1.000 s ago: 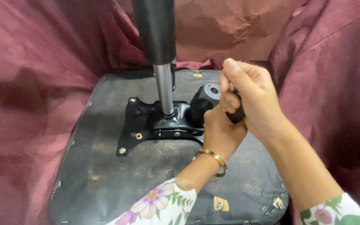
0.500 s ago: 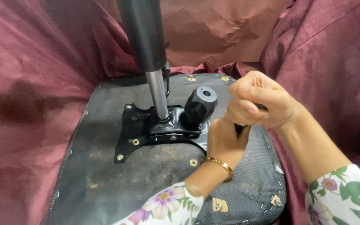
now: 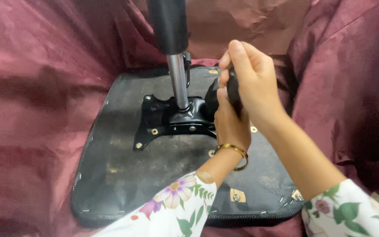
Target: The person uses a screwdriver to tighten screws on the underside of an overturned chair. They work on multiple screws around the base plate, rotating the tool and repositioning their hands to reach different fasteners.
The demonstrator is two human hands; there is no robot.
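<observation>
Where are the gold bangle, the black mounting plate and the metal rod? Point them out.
gold bangle point(image 3: 233, 151): head view, front of the band on the left wrist.
black mounting plate point(image 3: 159, 120): head view, its left wing.
metal rod point(image 3: 178, 83): head view, middle of the shiny shaft.

The bare black seat underside point(image 3: 123, 175) left of the metal mounting plate point(image 3: 167, 118) lies open to a reach from the near edge, while the upright gas-lift column point(image 3: 177, 79) blocks the middle, both hands crowd the black knob point(image 3: 213, 98) at right, and maroon fabric point(image 3: 31, 109) walls every side.
</observation>
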